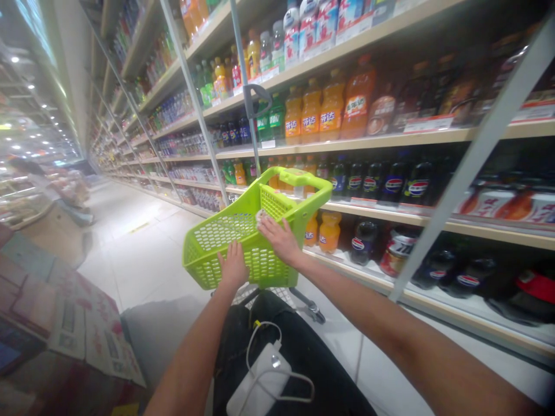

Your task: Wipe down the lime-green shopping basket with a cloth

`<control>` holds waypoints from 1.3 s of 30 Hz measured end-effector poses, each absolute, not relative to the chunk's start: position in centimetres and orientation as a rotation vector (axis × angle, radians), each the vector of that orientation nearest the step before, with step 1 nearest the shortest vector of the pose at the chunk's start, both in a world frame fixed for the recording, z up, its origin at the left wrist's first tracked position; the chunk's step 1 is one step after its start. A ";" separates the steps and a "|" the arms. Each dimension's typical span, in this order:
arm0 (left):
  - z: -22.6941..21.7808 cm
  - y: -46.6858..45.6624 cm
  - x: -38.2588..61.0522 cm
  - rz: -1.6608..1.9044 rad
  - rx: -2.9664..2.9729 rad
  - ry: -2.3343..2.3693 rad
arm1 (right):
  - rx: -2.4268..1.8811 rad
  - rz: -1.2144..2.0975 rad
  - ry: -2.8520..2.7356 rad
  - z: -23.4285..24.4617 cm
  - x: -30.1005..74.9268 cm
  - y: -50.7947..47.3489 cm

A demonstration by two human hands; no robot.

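Head view: the left hand (233,266) and right hand (280,240) close over the near rim of a lime-green plastic shopping basket (225,245), its mesh walls between them. Far right, wooden shelves (390,138) carry orange soda bottles (332,110) and Pepsi bottles (393,182). Cardboard boxes (73,312) lie left; a white power bank (260,375) sits on dark trousers (234,341).

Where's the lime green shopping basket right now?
In the head view, the lime-green shopping basket is ahead at centre, its near rim under the left hand and right hand, with the drinks shelves just to its right.
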State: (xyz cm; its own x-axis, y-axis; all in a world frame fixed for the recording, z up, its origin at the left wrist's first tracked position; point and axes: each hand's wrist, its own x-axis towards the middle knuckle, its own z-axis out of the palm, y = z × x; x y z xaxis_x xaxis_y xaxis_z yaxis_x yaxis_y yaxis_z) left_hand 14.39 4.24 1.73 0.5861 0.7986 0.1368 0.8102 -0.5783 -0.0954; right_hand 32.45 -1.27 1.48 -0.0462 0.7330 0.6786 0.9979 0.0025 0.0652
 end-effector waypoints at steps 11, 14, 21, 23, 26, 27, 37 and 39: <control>1.2 5.3 12.3 -0.115 -2.615 -1.454 | -1.822 -0.778 -1.711 0.5 33.0 -0.4; 1.3 5.8 11.7 -0.103 -2.614 -1.420 | -1.829 -0.749 -1.697 -0.1 32.6 0.7; 1.3 6.9 12.2 -0.085 -2.646 -1.441 | -1.828 -0.762 -1.698 0.2 33.3 2.0; 1.1 7.4 12.0 -0.114 -2.652 -1.418 | -1.839 -0.762 -1.683 0.2 33.5 2.6; 0.6 8.6 11.0 -0.167 -2.598 -1.523 | -1.837 -0.758 -1.678 0.0 33.9 3.4; 0.4 9.1 10.6 -0.181 -2.572 -1.564 | -1.835 -0.754 -1.677 0.0 34.0 3.7; -0.9 11.2 10.5 -0.260 -2.554 -1.609 | -1.779 -0.642 -1.819 -1.1 28.8 8.1; -0.9 11.1 10.8 -0.289 -2.558 -1.630 | -1.728 -0.628 -1.885 -1.7 27.0 9.0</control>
State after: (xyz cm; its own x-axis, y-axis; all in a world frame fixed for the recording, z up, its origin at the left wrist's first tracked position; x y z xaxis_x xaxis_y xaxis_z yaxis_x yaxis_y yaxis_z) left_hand 10.80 11.15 -0.86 0.4110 0.8873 0.2094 0.9052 -0.4245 0.0218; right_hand 27.03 9.05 -1.71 -0.0669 0.7639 0.6419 0.9962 0.0867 0.0006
